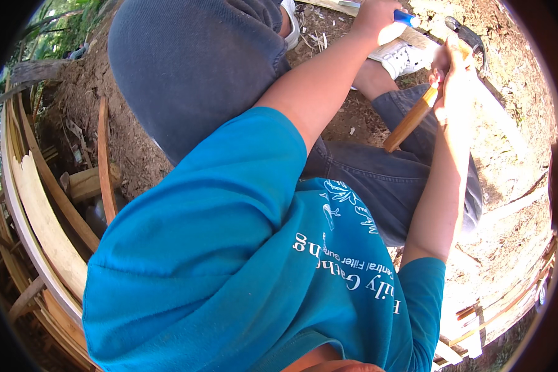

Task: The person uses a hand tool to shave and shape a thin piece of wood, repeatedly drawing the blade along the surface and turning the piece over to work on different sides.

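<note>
At the top of the head view, my left hand (378,20) is closed around a blue-handled chisel (405,18). Its blue butt points right, and a flat grey blade seems to show on the other side of the fist. To the right, my right hand (454,69) grips a claw hammer (412,121) partway along its wooden handle. The dark hammer head (468,38) is just beyond the fingers, right of the chisel's butt and apart from it. A pale wooden piece (416,38) lies below the chisel, partly hidden by my hands.
My bent legs (192,68) and a white shoe (403,59) are close to the work. Wood shavings (319,40) litter the brown soil. Long split wooden strips (46,211) stand at the left. More pale wood pieces (471,341) lie at the lower right.
</note>
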